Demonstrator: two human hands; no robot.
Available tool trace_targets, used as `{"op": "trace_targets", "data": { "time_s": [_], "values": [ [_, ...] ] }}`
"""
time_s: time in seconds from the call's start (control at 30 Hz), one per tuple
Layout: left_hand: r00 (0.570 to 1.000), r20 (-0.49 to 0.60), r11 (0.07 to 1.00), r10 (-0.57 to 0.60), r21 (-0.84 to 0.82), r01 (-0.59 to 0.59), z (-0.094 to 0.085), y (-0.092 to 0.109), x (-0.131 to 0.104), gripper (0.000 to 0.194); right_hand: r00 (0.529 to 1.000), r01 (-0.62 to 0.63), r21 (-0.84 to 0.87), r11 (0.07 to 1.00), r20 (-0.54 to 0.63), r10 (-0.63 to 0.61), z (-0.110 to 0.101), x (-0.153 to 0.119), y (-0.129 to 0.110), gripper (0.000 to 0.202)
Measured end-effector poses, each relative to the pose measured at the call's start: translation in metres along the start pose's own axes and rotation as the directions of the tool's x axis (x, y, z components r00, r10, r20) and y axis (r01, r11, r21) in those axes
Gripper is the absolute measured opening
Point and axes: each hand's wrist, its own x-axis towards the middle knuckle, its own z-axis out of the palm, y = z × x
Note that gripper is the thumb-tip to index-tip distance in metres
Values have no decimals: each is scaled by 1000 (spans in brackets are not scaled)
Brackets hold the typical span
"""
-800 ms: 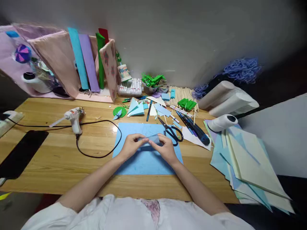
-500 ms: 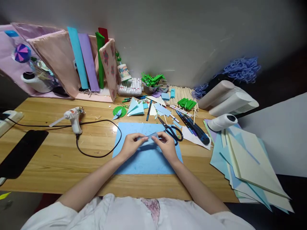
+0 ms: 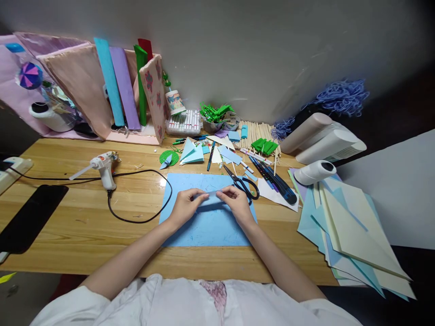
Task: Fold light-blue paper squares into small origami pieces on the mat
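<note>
A small piece of light blue paper (image 3: 213, 198) is pinched between my two hands, just above a larger blue sheet (image 3: 207, 233) on the table. My left hand (image 3: 186, 206) grips its left end between thumb and fingers. At the other end, my right hand (image 3: 237, 202) holds it the same way. Both hands partly hide the small paper, so its folds are hard to make out. Black-handled scissors (image 3: 243, 184) lie just beyond my right hand, their blades pointing away to the left.
A glue gun (image 3: 106, 170) with a looping black cord stands left, near a phone (image 3: 32, 218). Paper scraps (image 3: 229, 155), pens and sticks crowd the back. A utility knife (image 3: 278, 186) lies right of the scissors. Stacked paper sheets (image 3: 360, 231) overhang the right edge.
The small paper has tilted so that less of its face shows, and its right end sits slightly lower. My hands have barely moved and keep their hold.
</note>
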Motion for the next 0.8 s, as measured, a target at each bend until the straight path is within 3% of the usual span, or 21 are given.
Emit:
{"op": "trace_targets", "data": {
  "time_s": [0.3, 0.8],
  "values": [
    [987, 147, 987, 67, 136, -87, -4, 7, -2, 28, 1000, 12, -77, 997, 13, -11, 1, -4, -3, 17],
    [985, 155, 985, 74, 145, -97, -3, 4, -2, 28, 999, 31, -102, 994, 21, -29, 2, -3, -2, 20]
  ]
}}
